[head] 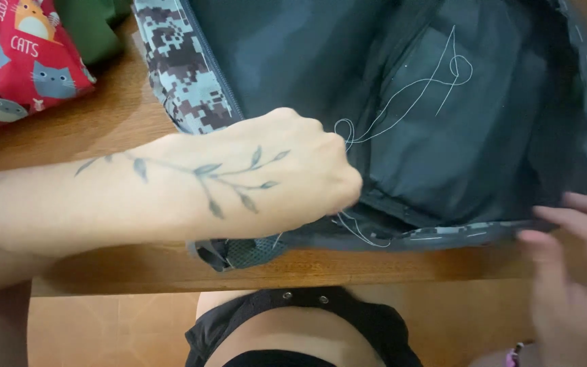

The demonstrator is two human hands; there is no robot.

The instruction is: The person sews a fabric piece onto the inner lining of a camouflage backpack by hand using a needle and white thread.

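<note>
Thread: pale sewing thread (409, 92) looped loose across the dark lining, running back to the left hand.
Backpack: camouflage backpack (178, 61) lay open on the wooden worktop (123, 115), lining up for stitching.
Left hand: left hand (293, 170) was fisted, apparently pinching the thread taut.
Right hand: right hand (568, 272), fingers spread, steadied the bag's rim.
Beside: red cat-print pouch (15, 54) sat at the far corner.

Head view. I see my left hand (300, 166) closed in a fist over the near edge of an open camouflage backpack (185, 75) lying on the wooden bench (123, 115). Loose white thread (409, 92) runs from the fist across the dark lining. My right hand (572, 272) rests at the bag's near rim, fingers (545, 217) extended, slightly blurred. A red cat-print pouch (15, 54) lies far left.
</note>
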